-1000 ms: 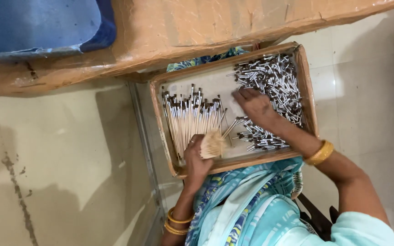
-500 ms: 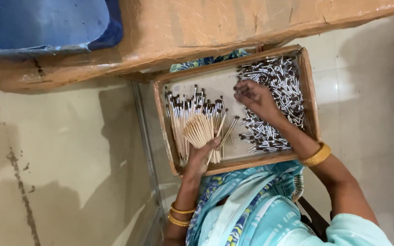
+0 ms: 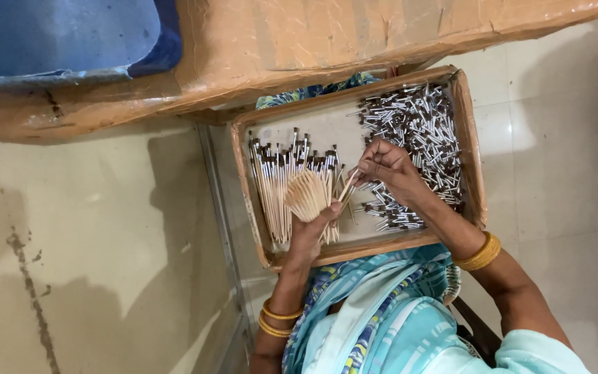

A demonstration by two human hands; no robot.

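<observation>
A: What does the left hand (image 3: 311, 228) hold?

B: A fanned bundle (image 3: 306, 194) of pale wooden sticks, fingers closed round its lower part. The blunt ends face the camera and spread out, so that single sticks can be picked from the fan.

A: And the right hand (image 3: 389, 170)?

B: Its fingertips are pressed together on one stick (image 3: 347, 192), pinching the upper end. That stick slants down to the edge of the bundle, between the two hands.

A: Where do the hands work?

B: Over a shallow cardboard tray (image 3: 468, 149) resting on the lap. The low walls keep small parts from rolling off.

A: How is the tray laid out?

B: In two groups. Sticks with dark and silver tips lie side by side in a row (image 3: 275, 183) on the left, beneath and beside the bundle. Loose silver and dark caps form a heap (image 3: 420, 131) on the right, just behind the right hand and within its reach.

A: What surrounds the tray?

B: A wrapped brown table edge (image 3: 313, 41) above it, a blue tub (image 3: 64, 34) on that, and pale floor tiles (image 3: 91, 263).
</observation>
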